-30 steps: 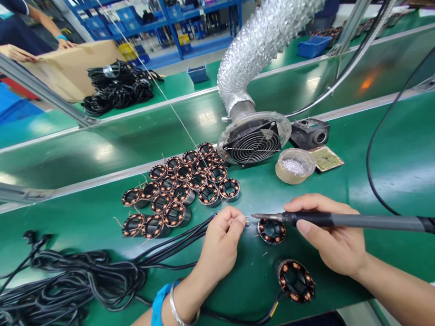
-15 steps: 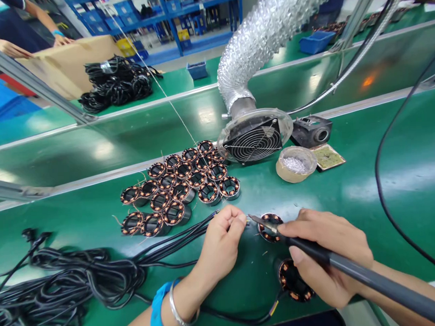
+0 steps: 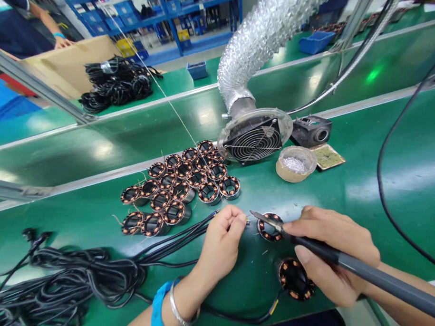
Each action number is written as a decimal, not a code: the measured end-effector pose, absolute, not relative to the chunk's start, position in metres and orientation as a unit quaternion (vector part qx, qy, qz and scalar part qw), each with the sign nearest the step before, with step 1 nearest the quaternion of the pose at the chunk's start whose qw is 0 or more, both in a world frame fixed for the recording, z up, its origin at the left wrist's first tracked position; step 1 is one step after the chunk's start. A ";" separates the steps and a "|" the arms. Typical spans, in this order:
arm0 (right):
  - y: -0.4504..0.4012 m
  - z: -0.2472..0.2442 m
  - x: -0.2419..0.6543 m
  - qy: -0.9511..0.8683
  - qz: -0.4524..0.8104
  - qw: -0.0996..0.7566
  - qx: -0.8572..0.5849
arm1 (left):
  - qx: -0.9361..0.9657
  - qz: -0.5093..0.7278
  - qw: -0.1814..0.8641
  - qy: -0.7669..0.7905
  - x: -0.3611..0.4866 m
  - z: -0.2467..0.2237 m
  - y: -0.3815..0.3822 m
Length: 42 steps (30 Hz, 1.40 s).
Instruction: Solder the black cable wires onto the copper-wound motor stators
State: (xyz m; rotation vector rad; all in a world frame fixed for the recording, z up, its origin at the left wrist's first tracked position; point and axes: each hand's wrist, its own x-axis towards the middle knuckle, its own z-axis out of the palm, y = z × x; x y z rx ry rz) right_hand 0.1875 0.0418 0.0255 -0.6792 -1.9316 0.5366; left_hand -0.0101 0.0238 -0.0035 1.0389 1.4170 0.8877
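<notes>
My left hand (image 3: pixel 220 246) is closed in a pinch on the end of a black power cable (image 3: pixel 171 265), whose thin wire ends stick out past the fingertips. My right hand (image 3: pixel 337 256) grips a soldering iron (image 3: pixel 387 281) like a pen. The iron's pointed tip hovers just right of those wire ends, with a small gap between. Under the iron lies a motor stator (image 3: pixel 262 232) with copper windings, partly covered by it. Nearer me sits a second stator (image 3: pixel 286 282), with a cable showing coloured wires beside it.
Several stators (image 3: pixel 183 190) stand grouped at centre left. Coiled black cables (image 3: pixel 82 277) fill the left front. Behind are a fume extractor fan (image 3: pixel 254 140) on a foil duct (image 3: pixel 240 53), a round tub of silvery bits (image 3: pixel 296 162) and a sponge tray (image 3: pixel 327 157). A co-worker's hand (image 3: pixel 61 42) rests on a carton.
The soldering iron and my right hand have shifted slightly right, its tip drawing off the wire ends. My left hand stays put. A light reflected at the right turned from orange to green.
</notes>
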 end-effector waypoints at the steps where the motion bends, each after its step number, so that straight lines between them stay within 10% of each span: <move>1: 0.042 0.025 0.188 -0.794 0.225 0.491 -0.279 | 0.441 0.375 0.552 0.600 -0.010 -0.003 0.024; 24: 0.068 0.003 0.164 -0.833 0.254 0.432 -0.236 | 0.478 0.344 0.633 0.502 -0.019 0.001 0.019; 42: 0.059 -0.001 0.164 -0.834 0.223 0.457 -0.214 | 0.656 0.285 0.425 0.555 -0.020 0.020 0.014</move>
